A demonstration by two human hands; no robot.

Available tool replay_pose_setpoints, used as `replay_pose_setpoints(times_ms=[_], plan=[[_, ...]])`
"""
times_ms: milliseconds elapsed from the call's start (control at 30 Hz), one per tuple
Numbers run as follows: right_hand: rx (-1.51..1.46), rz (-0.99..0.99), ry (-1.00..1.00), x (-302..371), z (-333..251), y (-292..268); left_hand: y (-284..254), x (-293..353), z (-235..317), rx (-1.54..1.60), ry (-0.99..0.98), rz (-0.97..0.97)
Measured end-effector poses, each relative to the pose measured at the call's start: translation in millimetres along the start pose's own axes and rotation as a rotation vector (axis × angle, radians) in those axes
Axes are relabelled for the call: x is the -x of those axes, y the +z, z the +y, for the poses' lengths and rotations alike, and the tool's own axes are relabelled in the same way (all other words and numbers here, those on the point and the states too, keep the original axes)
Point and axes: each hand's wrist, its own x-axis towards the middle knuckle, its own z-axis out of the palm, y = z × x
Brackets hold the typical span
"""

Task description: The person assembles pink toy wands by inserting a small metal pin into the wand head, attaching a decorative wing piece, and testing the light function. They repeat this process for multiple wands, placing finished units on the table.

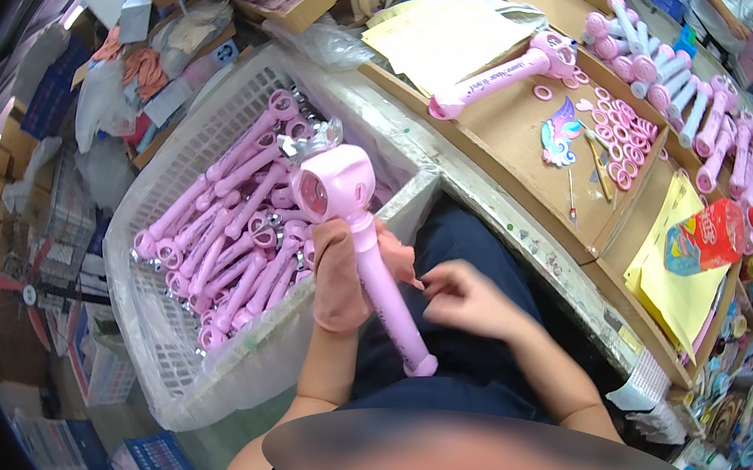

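My left hand (345, 274), in a peach glove, grips a pink toy wand (366, 243) around its handle, holding it over my lap with its round head up and left. My right hand (464, 294), bare, is just right of the wand's handle with fingers pinched together; whether it holds something small I cannot tell. To the left stands a white plastic basket (157, 325) filled with several more pink wands (236, 217).
A cardboard-topped workbench (503, 138) curves across the upper right with one pink wand (502, 73), pink rings (620, 134), a unicorn sticker (559, 134), yellow sheets (674, 284) and a row of pink-and-white wands (698, 106). Boxes and bags crowd the left floor.
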Motion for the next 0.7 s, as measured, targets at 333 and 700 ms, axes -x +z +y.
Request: replay_pose_setpoints(times_ms=[333,700], plan=[[-0.283,0.217,-0.077,-65,-58,-8,-56,-18,6,0.543,0.065,0.365],[-0.387,0.662,-0.143,-339,-60,-183,-255,64,117,-2.326,0.251,0.43]])
